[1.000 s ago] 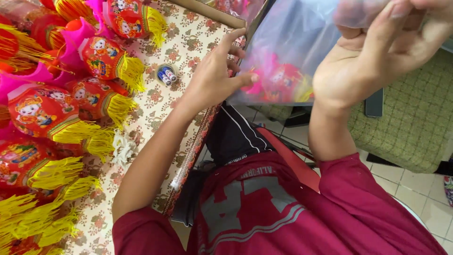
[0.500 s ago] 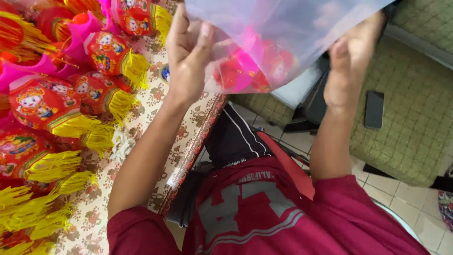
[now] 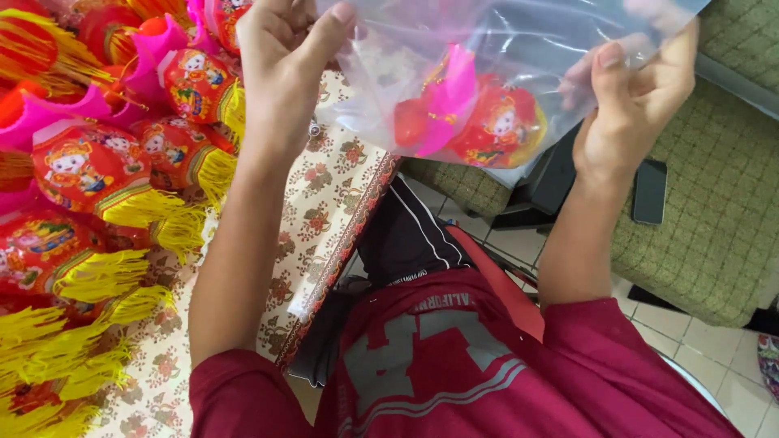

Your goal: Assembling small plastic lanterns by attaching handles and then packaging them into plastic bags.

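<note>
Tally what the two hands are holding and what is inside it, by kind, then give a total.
Clear plastic bag, gripped by the left hand and right hand: 1
Red lantern with pink trim inside the bag: 1
Total: 2

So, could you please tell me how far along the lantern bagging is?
Done: one red-and-pink lantern sits inside the clear plastic bag. In hand: left hand and right hand grip the bag's edges. Left: many unbagged lanterns on the table.
</note>
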